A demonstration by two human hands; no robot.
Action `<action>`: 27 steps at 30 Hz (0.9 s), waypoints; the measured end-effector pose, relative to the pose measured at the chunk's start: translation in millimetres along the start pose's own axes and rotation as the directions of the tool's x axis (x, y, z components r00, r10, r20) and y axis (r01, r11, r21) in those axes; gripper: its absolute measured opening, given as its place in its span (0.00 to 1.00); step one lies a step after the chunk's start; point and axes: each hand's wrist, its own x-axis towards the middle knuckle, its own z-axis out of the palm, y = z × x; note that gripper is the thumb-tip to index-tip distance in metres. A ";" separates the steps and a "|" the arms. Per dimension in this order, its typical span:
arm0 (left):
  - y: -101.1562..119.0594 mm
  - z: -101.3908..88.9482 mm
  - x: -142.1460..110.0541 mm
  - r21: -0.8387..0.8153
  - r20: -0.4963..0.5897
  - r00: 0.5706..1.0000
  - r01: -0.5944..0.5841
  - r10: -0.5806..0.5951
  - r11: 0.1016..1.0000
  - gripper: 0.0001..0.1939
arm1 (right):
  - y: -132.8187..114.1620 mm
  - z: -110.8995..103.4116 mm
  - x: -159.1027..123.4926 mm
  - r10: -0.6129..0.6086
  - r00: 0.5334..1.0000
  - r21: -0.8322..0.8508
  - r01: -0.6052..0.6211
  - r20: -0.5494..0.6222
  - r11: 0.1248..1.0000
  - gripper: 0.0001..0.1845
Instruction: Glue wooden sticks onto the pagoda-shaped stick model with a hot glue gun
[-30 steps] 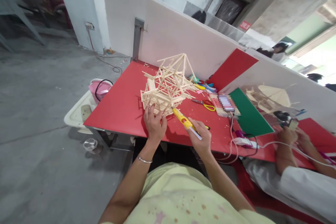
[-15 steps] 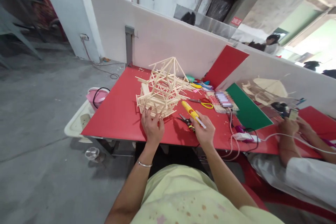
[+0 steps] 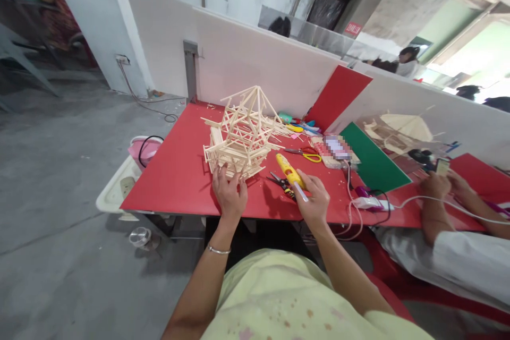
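A model pavilion (image 3: 249, 135) built of thin pale wooden sticks stands upright on the red table (image 3: 175, 170). The fingers of my left hand (image 3: 229, 191) are curled onto its lower front edge; their tips are partly hidden among the sticks. To the right, my right hand (image 3: 314, 199) is closed round a yellow hot glue gun (image 3: 287, 169) with a whitish glue stick at its rear. The nozzle points up and left, apart from the model. Under the glue gun lie pliers (image 3: 281, 181) with black-and-yellow handles, partly covered.
Scissors (image 3: 308, 154), a phone (image 3: 338, 147) and loose sticks lie behind and right. A green board (image 3: 374, 159) and a power strip (image 3: 370, 203) with cables are farther right. A co-worker's hands (image 3: 438, 183) are beside them. A pink bucket (image 3: 143, 150) stands left.
My right hand has drawn the glue gun away from the model's base, back and to the right, uncovering the pliers. My left hand stays on the model. The view has shifted slightly.
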 end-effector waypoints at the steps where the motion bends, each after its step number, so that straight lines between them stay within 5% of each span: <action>1: 0.2 0.0 -0.1 0.004 0.000 1.000 -0.001 0.001 1.000 0.10 | 0.8 -1.1 0.0 0.038 0.999 0.014 -0.038 -0.015 0.999 0.21; 7: 2.7 -0.8 0.3 0.013 -0.010 1.000 -0.005 0.005 1.000 0.09 | 12.9 2.5 8.0 0.457 0.889 0.329 -0.428 -0.012 0.841 0.22; 13: 3.6 -0.4 0.0 0.008 -0.005 1.000 -0.003 0.003 1.000 0.10 | 18.0 14.9 21.2 0.559 0.826 0.493 -0.519 0.077 0.698 0.31; 23: 1.4 1.7 0.0 0.009 0.003 1.000 -0.001 0.001 1.000 0.11 | 24.6 13.3 19.0 0.635 0.704 0.567 -0.679 0.320 0.467 0.29; 27: 1.8 2.8 -0.2 0.015 0.003 1.000 0.006 -0.006 1.000 0.11 | 30.1 20.9 23.9 0.672 0.667 0.608 -0.690 0.322 0.393 0.28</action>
